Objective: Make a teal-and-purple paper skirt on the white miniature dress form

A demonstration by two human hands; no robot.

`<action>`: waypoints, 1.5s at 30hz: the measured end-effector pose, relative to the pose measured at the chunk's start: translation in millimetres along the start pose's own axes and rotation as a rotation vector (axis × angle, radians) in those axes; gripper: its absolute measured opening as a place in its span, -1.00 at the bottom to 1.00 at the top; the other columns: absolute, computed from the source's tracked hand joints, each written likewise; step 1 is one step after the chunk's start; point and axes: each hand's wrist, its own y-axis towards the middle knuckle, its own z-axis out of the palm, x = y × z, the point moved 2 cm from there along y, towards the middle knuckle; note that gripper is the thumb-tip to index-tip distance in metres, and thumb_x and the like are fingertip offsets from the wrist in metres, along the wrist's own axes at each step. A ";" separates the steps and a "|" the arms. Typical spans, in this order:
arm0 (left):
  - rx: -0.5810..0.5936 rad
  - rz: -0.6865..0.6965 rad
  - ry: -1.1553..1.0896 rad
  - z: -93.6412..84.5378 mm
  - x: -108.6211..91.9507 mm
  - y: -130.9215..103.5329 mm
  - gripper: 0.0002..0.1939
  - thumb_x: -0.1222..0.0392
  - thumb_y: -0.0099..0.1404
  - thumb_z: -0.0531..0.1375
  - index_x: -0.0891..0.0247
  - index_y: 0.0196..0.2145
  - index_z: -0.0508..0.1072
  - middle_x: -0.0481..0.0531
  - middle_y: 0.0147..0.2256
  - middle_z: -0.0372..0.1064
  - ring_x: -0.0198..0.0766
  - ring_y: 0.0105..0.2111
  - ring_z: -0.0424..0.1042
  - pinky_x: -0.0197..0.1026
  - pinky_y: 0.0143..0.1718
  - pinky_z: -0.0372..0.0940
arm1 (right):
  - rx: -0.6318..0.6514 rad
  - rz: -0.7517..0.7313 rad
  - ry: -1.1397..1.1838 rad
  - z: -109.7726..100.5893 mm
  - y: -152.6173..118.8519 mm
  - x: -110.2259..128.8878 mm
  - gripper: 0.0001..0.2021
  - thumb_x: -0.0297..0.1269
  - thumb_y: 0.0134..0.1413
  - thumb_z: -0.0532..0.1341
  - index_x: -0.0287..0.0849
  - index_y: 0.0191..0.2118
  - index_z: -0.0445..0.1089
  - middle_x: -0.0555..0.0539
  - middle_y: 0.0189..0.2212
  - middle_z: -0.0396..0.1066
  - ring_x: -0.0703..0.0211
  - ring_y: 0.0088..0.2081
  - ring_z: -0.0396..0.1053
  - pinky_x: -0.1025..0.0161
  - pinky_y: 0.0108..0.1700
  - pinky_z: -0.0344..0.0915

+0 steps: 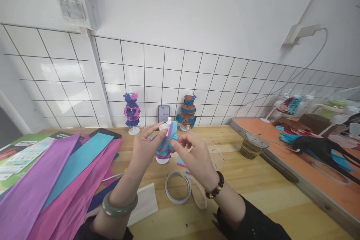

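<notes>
A miniature dress form [169,120] on a white round base stands on the wooden table, wearing a small turquoise dress [165,146] with purple trim. My left hand [144,144] grips its upper body from the left, the thumb across the front. From the right side, my right hand [195,153] pinches the turquoise cloth with thumb and forefinger; the exact fingertip contact is hard to see. Just below lies a roll of double-sided tape [166,191]. Small turquoise and pink cloth pieces [181,162] lie partly hidden behind my right hand.
Purple [53,180], turquoise and pink cloth strips cover the left side. Two dressed miniature forms [132,110] and a phone-like timer [163,112] stand at the tiled wall. Right of my hands is a lidded cup [251,146], then an orange-topped table [315,180] with fabrics.
</notes>
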 end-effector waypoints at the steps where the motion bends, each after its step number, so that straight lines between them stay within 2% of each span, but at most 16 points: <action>1: -0.019 0.001 0.016 0.3 -2.0 -0.4 -0.71 0.04 0.13 0.23 0.16 -0.20 0.53 -0.01 -0.20 0.50 -0.18 -0.13 0.41 -0.22 -0.14 0.29 | 0.031 -0.042 -0.110 4.6 -3.0 2.1 -0.82 -0.22 0.03 0.21 -0.18 -0.50 0.31 0.00 -0.51 0.31 0.23 -0.45 0.25 0.26 -0.37 0.17; 5: -0.082 -0.025 0.065 1.0 -8.7 -2.5 -0.75 0.05 0.10 0.24 0.14 -0.26 0.55 -0.05 -0.28 0.50 -0.20 -0.20 0.42 -0.23 -0.16 0.29 | 0.055 -0.079 -0.441 22.2 -8.3 4.7 -0.76 -0.14 0.06 0.18 -0.19 -0.50 0.30 -0.03 -0.49 0.37 0.19 -0.46 0.29 0.26 -0.42 0.10; 9: -0.110 -0.032 0.088 1.3 -12.5 -4.6 -0.78 0.06 0.08 0.25 0.16 -0.31 0.54 -0.05 -0.32 0.49 -0.20 -0.25 0.43 -0.22 -0.16 0.28 | 0.027 -0.071 -0.635 33.1 -3.7 7.3 -0.73 -0.10 0.11 0.10 -0.19 -0.46 0.29 -0.09 -0.46 0.40 0.15 -0.46 0.32 0.26 -0.45 0.08; 13: -0.125 -0.043 0.126 -0.1 -13.9 -3.8 -0.77 0.03 0.08 0.24 0.17 -0.33 0.52 -0.05 -0.34 0.48 -0.19 -0.24 0.41 -0.20 -0.16 0.27 | 0.002 -0.061 -0.748 38.7 0.4 11.6 -0.73 -0.10 0.13 0.07 -0.20 -0.41 0.29 -0.13 -0.44 0.39 0.11 -0.44 0.34 0.26 -0.48 0.05; 18: -0.134 -0.073 0.164 -3.9 -13.5 -1.0 -0.74 -0.02 0.06 0.23 0.18 -0.34 0.50 -0.03 -0.34 0.47 -0.18 -0.23 0.40 -0.20 -0.19 0.26 | -0.008 -0.063 -0.776 42.6 -0.1 12.3 -0.78 -0.19 0.16 0.04 -0.21 -0.40 0.27 -0.15 -0.45 0.34 0.09 -0.45 0.31 0.24 -0.51 0.04; 22: -0.143 -0.072 0.160 -5.5 -12.3 -1.0 -0.73 -0.05 0.07 0.21 0.18 -0.36 0.49 -0.02 -0.35 0.46 -0.16 -0.24 0.41 -0.19 -0.21 0.25 | -0.072 -0.121 -0.652 46.6 -0.3 11.7 -0.83 -0.18 0.13 0.05 -0.20 -0.32 0.22 -0.16 -0.41 0.29 0.04 -0.40 0.27 0.20 -0.47 0.12; 26: -0.167 -0.066 0.164 -6.4 -12.1 -0.6 -0.73 -0.04 0.08 0.20 0.19 -0.37 0.48 -0.01 -0.35 0.46 -0.16 -0.26 0.41 -0.18 -0.22 0.25 | -0.185 -0.228 -0.547 52.2 -0.5 9.7 -0.93 -0.29 0.14 0.03 -0.16 -0.34 0.15 -0.15 -0.37 0.24 0.02 -0.32 0.21 0.13 -0.35 0.18; 31: -0.191 -0.102 0.144 -9.3 -11.2 0.9 -0.70 -0.07 0.07 0.20 0.21 -0.37 0.47 0.00 -0.35 0.47 -0.15 -0.26 0.41 -0.18 -0.23 0.24 | -0.149 -0.252 -0.425 54.7 -4.1 5.3 -0.94 -0.38 0.12 0.03 -0.14 -0.38 0.12 -0.08 -0.41 0.23 0.10 -0.35 0.20 0.15 -0.31 0.18; 34: -0.194 -0.117 0.134 -11.5 -11.1 1.6 -0.69 -0.07 0.07 0.20 0.22 -0.37 0.48 -0.01 -0.36 0.47 -0.17 -0.27 0.42 -0.20 -0.25 0.24 | -0.140 -0.187 -0.261 50.9 -4.6 4.7 -0.93 -0.33 0.11 0.06 -0.14 -0.36 0.12 -0.08 -0.38 0.26 0.11 -0.32 0.22 0.14 -0.27 0.19; 39: -0.134 -0.100 0.087 -13.6 -9.8 3.7 -0.69 -0.07 0.11 0.18 0.22 -0.34 0.49 -0.02 -0.37 0.47 -0.19 -0.29 0.41 -0.22 -0.26 0.24 | -0.085 0.069 0.258 45.5 4.1 -2.6 -0.84 -0.23 0.12 0.09 -0.13 -0.19 0.17 -0.09 -0.22 0.31 0.17 -0.25 0.30 0.21 -0.26 0.27; 42: -0.098 -0.085 0.047 -14.3 -9.3 3.9 -0.68 -0.07 0.12 0.17 0.23 -0.33 0.49 0.00 -0.36 0.47 -0.18 -0.28 0.41 -0.20 -0.26 0.25 | -0.055 0.186 0.499 41.9 7.7 -6.9 -0.74 -0.23 0.01 0.21 -0.13 -0.18 0.19 -0.07 -0.24 0.32 0.20 -0.27 0.31 0.24 -0.27 0.29; 45: -0.047 -0.061 0.026 -13.6 -13.3 2.2 -0.69 -0.06 0.13 0.16 0.23 -0.34 0.48 0.00 -0.38 0.46 -0.19 -0.31 0.41 -0.21 -0.28 0.26 | -0.090 0.226 0.615 32.0 4.6 -4.6 -0.69 -0.23 -0.09 0.28 -0.13 -0.21 0.20 -0.04 -0.31 0.32 0.20 -0.28 0.31 0.25 -0.27 0.28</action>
